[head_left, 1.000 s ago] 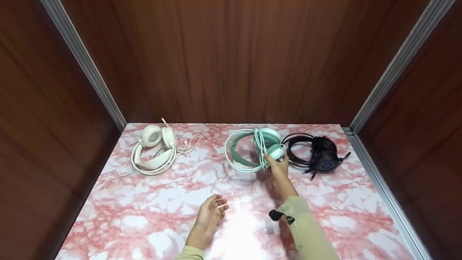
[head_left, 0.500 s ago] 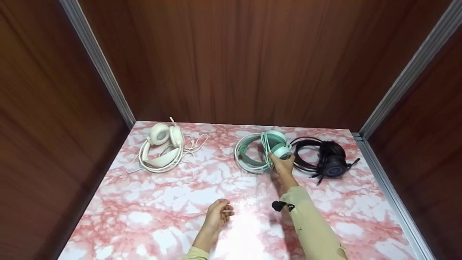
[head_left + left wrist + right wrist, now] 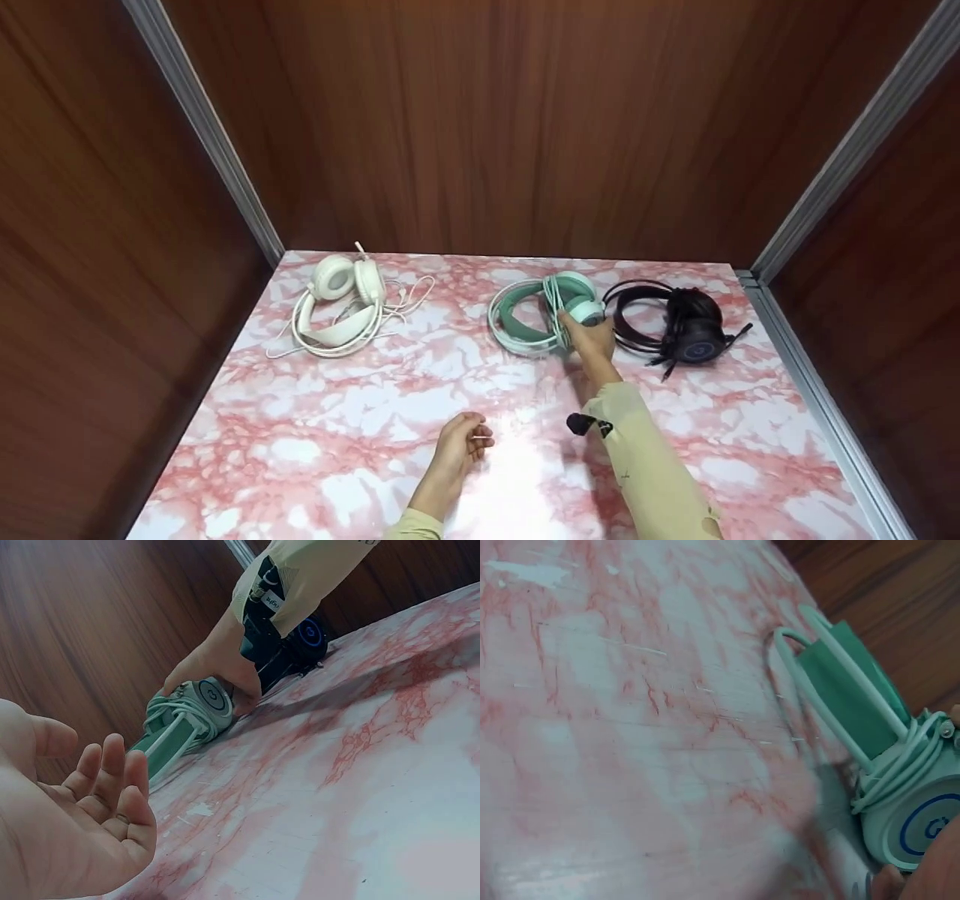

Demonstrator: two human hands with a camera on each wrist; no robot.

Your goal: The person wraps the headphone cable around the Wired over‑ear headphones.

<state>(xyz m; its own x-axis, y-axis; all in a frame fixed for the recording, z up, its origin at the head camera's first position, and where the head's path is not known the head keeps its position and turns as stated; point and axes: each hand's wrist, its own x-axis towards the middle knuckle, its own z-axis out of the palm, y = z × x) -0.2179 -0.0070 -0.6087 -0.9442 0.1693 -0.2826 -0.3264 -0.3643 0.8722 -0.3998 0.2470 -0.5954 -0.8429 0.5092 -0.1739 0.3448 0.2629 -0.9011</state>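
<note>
Mint-green headphones [image 3: 517, 319] lie at the back of the table, right of its middle, their cable wound round one side. My right hand [image 3: 592, 337] grips them by the near ear cup [image 3: 214, 695], thumb and fingers on either side of it. In the right wrist view the green headband [image 3: 851, 686] and the wound cable show, with only a bit of the hand at the corner. My left hand [image 3: 459, 442] is nearer the front, palm turned inward, fingers loosely bent and holding nothing; the left wrist view shows the same hand [image 3: 82, 817] apart from the headphones.
Black headphones [image 3: 694, 326] with a microphone lie close to the right of the green ones. White headphones [image 3: 337, 330] with a loose cable [image 3: 409, 296] lie at the back left. Brown wood-grain panels [image 3: 480, 127] enclose the red-and-white marbled table [image 3: 337, 420].
The green headphones, gripped by my right hand, have come down slightly and settled on the table beside the black ones. The head view has shifted a little. My left hand stays idle.
</note>
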